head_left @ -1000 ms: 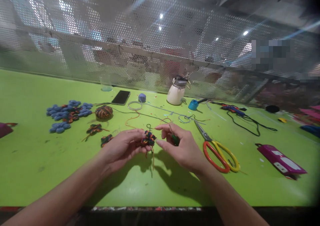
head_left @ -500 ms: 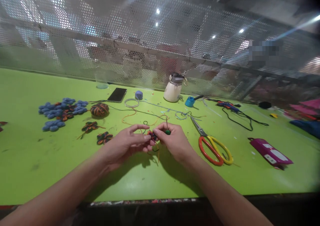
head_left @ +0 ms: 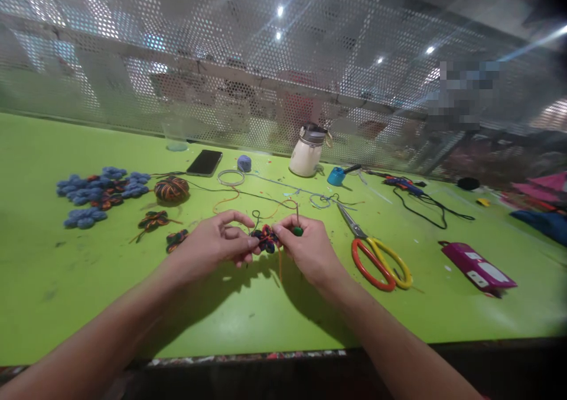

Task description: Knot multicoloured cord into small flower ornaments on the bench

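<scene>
Between my hands is a small crocheted flower (head_left: 266, 238) in dark and orange-red yarn, with an orange tail hanging below it. My left hand (head_left: 221, 240) pinches its left side between thumb and fingers. On its right side, my right hand (head_left: 305, 243) grips the edge and also keeps a crochet hook with a green handle (head_left: 298, 231) in its fingers, the thin shaft pointing up. Yarn runs from the flower back toward a variegated yarn ball (head_left: 172, 189). Two similar flowers, one a dark-orange flower (head_left: 154, 220), lie left of my left hand.
Blue crocheted flowers (head_left: 84, 217) lie at the left. Scissors (head_left: 374, 264) with red and yellow handles rest right of my right hand, a purple power strip (head_left: 478, 265) farther right. Behind stand a phone (head_left: 204, 162), a blue yarn ball (head_left: 244, 163), a white flask (head_left: 306, 155) and a glue gun (head_left: 403, 185).
My left hand has shifted slightly left, and more of the flower shows, spread between both hands. The right hand keeps its hold on flower and hook. The view has moved slightly.
</scene>
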### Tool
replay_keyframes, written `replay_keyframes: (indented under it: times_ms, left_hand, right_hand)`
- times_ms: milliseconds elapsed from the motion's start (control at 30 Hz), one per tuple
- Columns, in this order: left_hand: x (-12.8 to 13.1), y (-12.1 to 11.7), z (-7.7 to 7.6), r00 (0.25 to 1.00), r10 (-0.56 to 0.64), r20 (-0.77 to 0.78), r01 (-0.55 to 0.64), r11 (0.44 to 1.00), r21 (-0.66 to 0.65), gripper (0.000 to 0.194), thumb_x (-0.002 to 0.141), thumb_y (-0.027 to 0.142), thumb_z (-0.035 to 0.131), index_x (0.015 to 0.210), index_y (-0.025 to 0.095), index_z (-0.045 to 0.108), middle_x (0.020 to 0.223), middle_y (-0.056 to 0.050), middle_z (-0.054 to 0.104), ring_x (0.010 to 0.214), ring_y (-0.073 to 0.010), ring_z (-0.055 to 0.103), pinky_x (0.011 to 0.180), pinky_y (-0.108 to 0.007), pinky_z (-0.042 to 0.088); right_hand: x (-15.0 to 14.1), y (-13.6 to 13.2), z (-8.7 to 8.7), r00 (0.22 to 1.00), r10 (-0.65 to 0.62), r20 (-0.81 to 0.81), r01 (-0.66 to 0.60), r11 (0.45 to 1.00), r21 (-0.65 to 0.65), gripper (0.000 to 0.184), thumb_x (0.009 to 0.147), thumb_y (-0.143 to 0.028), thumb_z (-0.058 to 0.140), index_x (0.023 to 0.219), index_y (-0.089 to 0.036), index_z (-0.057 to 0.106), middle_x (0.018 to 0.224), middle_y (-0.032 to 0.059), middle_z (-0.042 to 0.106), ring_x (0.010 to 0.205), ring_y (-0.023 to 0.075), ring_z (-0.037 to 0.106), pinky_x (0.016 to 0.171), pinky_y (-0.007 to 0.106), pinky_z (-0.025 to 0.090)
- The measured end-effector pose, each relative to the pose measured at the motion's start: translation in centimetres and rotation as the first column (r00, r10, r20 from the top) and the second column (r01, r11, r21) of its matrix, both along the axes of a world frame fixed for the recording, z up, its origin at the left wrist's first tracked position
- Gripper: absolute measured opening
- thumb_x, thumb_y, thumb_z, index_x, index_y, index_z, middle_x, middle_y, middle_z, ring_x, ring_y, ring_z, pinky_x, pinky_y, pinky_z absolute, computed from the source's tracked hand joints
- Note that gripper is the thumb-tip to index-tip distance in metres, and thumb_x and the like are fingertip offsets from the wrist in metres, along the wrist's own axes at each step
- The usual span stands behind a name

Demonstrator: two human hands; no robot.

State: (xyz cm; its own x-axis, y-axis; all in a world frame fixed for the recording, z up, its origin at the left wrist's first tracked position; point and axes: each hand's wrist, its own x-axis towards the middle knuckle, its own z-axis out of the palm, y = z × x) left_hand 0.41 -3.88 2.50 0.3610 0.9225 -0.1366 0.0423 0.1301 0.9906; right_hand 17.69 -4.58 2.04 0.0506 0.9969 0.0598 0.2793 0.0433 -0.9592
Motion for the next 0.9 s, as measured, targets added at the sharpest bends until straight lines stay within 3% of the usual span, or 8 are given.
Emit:
replay_keyframes:
  times_ms: [133, 267, 367, 467, 600, 700, 800, 900]
  left_hand:
    - [0.2, 0.0, -0.5, 0.980, 0.033, -0.197, 0.001, 0.986, 0.168, 0.026, 0.067, 0.024, 0.069, 0.087, 0.017, 0.055, 0.063, 0.002, 0.062, 0.056, -0.0134, 0.057, 0.055, -0.025, 0.042]
    - [0.2, -0.1, -0.5, 0.871, 0.166, -0.462, 0.033, 0.920, 0.392, 0.022, 0.073, 0.028, 0.059, 0.093, 0.018, 0.059, 0.067, -0.001, 0.067, 0.059, -0.0164, 0.059, 0.057, -0.027, 0.041]
    - [0.1, -0.3, 0.0, 0.782, 0.201, -0.590, 0.105, 0.890, 0.443, 0.016, 0.076, 0.030, 0.055, 0.081, 0.018, 0.064, 0.062, -0.001, 0.066, 0.056, -0.0160, 0.057, 0.056, -0.027, 0.038]
    - [0.1, -0.5, 0.4, 0.742, 0.248, -0.623, 0.112, 0.870, 0.480, 0.018, 0.077, 0.031, 0.054, 0.077, 0.018, 0.066, 0.061, -0.001, 0.065, 0.055, -0.0152, 0.055, 0.056, -0.026, 0.036]
    - [0.1, -0.5, 0.3, 0.753, 0.298, -0.587, 0.076, 0.846, 0.528, 0.019, 0.078, 0.032, 0.053, 0.075, 0.018, 0.066, 0.063, -0.002, 0.066, 0.056, -0.0147, 0.055, 0.056, -0.025, 0.036]
    - [0.1, -0.3, 0.2, 0.806, 0.241, -0.541, 0.064, 0.872, 0.485, 0.020, 0.078, 0.032, 0.054, 0.071, 0.017, 0.065, 0.061, -0.002, 0.066, 0.056, -0.0145, 0.055, 0.055, -0.025, 0.037]
    - [0.0, 0.2, 0.1, 0.878, 0.145, -0.455, 0.052, 0.918, 0.394, 0.019, 0.077, 0.033, 0.055, 0.073, 0.016, 0.065, 0.059, -0.002, 0.064, 0.054, -0.0143, 0.054, 0.053, -0.024, 0.038]
    - [-0.2, 0.7, -0.1, 0.905, 0.084, -0.418, 0.063, 0.943, 0.326, 0.021, 0.077, 0.035, 0.056, 0.077, 0.016, 0.065, 0.059, -0.002, 0.064, 0.054, -0.0148, 0.055, 0.053, -0.025, 0.039]
  right_hand:
    - [-0.1, -0.1, 0.2, 0.999, -0.031, 0.041, 0.030, 0.999, 0.010, 0.018, 0.075, -0.026, 0.060, 0.062, -0.014, 0.058, 0.052, -0.0029, 0.052, 0.047, 0.0076, 0.039, 0.049, 0.023, 0.032]
    - [-0.1, -0.1, 0.3, 0.994, -0.044, 0.095, 0.043, 0.999, 0.010, 0.018, 0.075, -0.024, 0.058, 0.061, -0.014, 0.058, 0.055, -0.0013, 0.054, 0.048, 0.0077, 0.040, 0.049, 0.023, 0.033]
    - [0.0, 0.1, 0.0, 0.991, -0.038, 0.129, 0.040, 0.999, -0.008, 0.017, 0.075, -0.024, 0.058, 0.061, -0.014, 0.058, 0.054, -0.0011, 0.054, 0.049, 0.0079, 0.041, 0.049, 0.023, 0.033]
    - [0.1, 0.6, -0.7, 0.995, -0.015, 0.104, 0.021, 0.999, -0.049, 0.017, 0.074, -0.027, 0.060, 0.062, -0.014, 0.058, 0.052, -0.0019, 0.052, 0.046, 0.0069, 0.039, 0.045, 0.021, 0.030]
    - [0.1, 0.8, -0.8, 0.996, 0.074, -0.043, -0.080, 0.985, -0.151, 0.018, 0.072, -0.027, 0.062, 0.062, -0.015, 0.055, 0.049, -0.0033, 0.050, 0.041, 0.0048, 0.036, 0.040, 0.019, 0.025]
    - [-0.1, 0.5, -0.1, 0.981, 0.120, -0.151, -0.152, 0.962, -0.226, 0.017, 0.073, -0.025, 0.062, 0.064, -0.015, 0.052, 0.047, -0.0052, 0.048, 0.037, 0.0036, 0.033, 0.037, 0.018, 0.022]
    - [0.1, 0.6, 0.1, 0.983, 0.098, -0.157, -0.137, 0.956, -0.258, 0.016, 0.076, -0.026, 0.061, 0.067, -0.016, 0.052, 0.046, -0.0067, 0.045, 0.035, 0.0037, 0.031, 0.036, 0.018, 0.021]
    - [0.7, 1.4, -0.7, 0.993, 0.099, -0.070, -0.112, 0.969, -0.222, 0.012, 0.078, -0.026, 0.059, 0.075, -0.015, 0.057, 0.048, -0.0054, 0.047, 0.038, 0.0068, 0.038, 0.039, 0.020, 0.030]
